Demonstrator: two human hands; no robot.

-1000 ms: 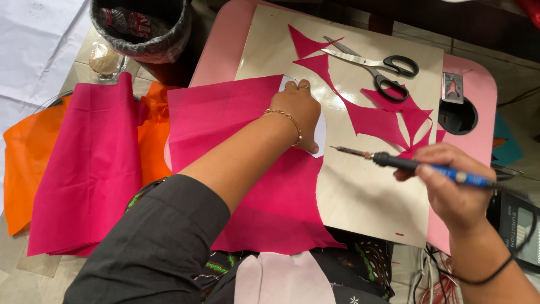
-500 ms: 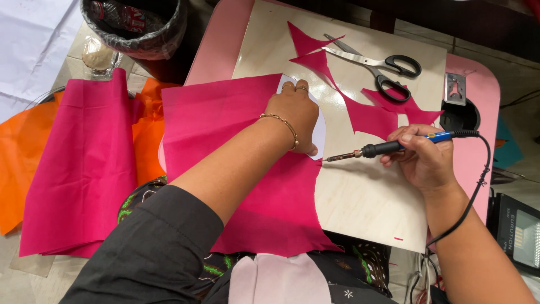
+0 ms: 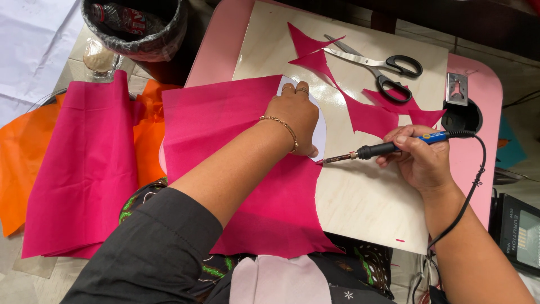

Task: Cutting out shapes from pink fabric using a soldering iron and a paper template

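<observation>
The right hand [image 3: 422,160] is closed round a corded soldering iron [image 3: 388,148], its tip touching the edge of the pink fabric [image 3: 247,163] just beside the left thumb. The left hand [image 3: 295,115] lies flat and open, pressing fabric over a white oval template [image 3: 320,129]. A slip could burn that thumb or wander off the curve. Beyond both hands, scissors [image 3: 377,65] rest among pink offcuts [image 3: 365,115].

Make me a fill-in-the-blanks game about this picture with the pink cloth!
1. The right hand holds a corded ____ iron.
2. The left hand presses on ____ fabric.
3. The black-handled ____ lie open on the wooden board.
4. Beside the folded pink cloth lies ____ cloth.

Answers: soldering; pink; scissors; orange.
</observation>
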